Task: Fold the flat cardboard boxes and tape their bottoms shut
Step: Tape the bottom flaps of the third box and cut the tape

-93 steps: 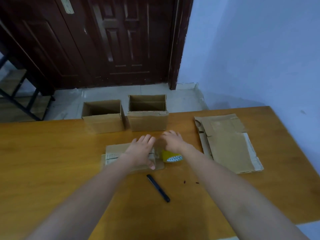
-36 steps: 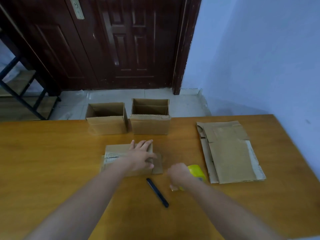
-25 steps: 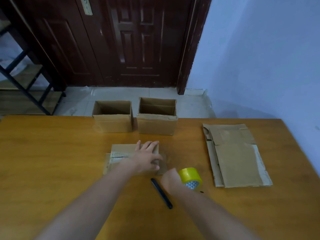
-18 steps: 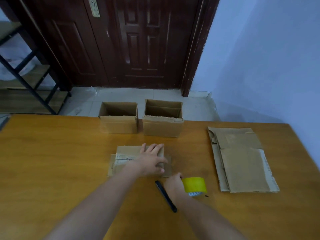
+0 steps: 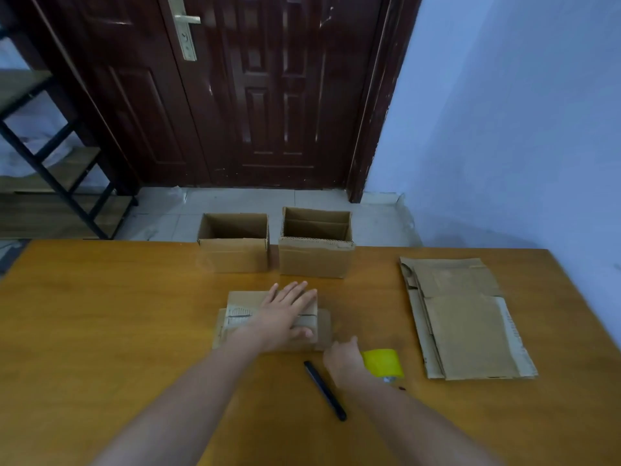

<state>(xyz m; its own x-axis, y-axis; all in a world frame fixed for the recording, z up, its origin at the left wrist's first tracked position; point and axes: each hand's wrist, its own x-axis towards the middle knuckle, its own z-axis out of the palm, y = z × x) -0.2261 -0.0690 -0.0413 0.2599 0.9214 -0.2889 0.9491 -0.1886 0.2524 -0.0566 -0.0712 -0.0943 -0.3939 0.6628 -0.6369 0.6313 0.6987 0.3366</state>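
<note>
yellow tape roll [image 5: 383, 362], black pen [image 5: 325, 391], brown cardboard boxes [image 5: 316, 243], orange-brown table [image 5: 100, 331], dark red-brown door [image 5: 255, 89].

Your left hand [image 5: 285, 314] lies flat on the upturned box [image 5: 272, 319] mid-table, blocking any path across it. Behind it, two open boxes [image 5: 235, 253] [image 5: 316, 257] stand side by side at the far edge with a narrow gap between them. To your right, the flat cardboard stack [image 5: 467, 321] fills that side. Your right hand [image 5: 342, 359] sits between the black pen [image 5: 324, 390] and the yellow tape roll [image 5: 383, 361], touching the roll. The table [image 5: 111, 324] is bare wood on your left.
</note>
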